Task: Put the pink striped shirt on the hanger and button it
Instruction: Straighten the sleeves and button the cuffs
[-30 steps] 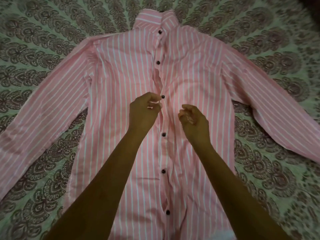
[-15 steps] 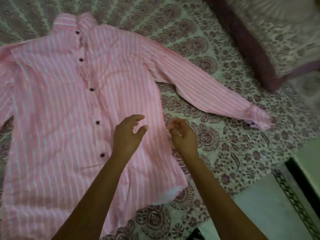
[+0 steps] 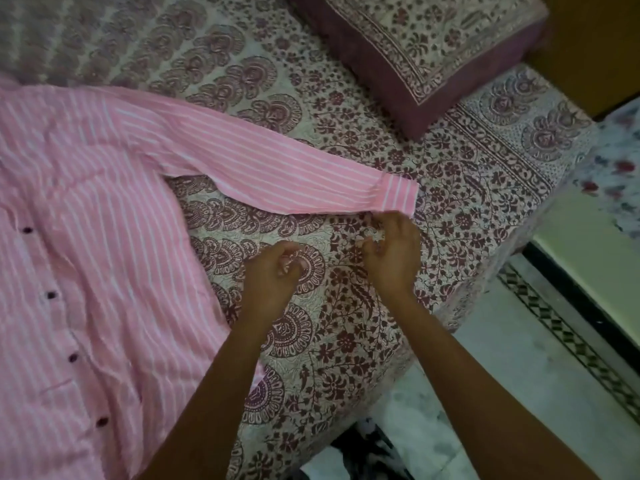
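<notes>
The pink striped shirt lies flat on the patterned bedsheet, front up, its placket closed with dark buttons down the left side. One sleeve stretches right and ends in a cuff. My right hand hovers just below that cuff, fingers curled and apart, holding nothing. My left hand is over the bare sheet between the shirt's body and the cuff, its fingers loosely closed on nothing. No hanger is in view.
A maroon-bordered pillow lies at the top right of the bed. The bed's edge runs diagonally at the right, with a pale floor and its dark patterned border beyond. A dark and white object lies on the floor at the bottom.
The view has swung right, away from the shirt's buttoned front. Both hands left the placket and moved right to the outstretched sleeve's cuff, and the left hand's fingers curled in.
</notes>
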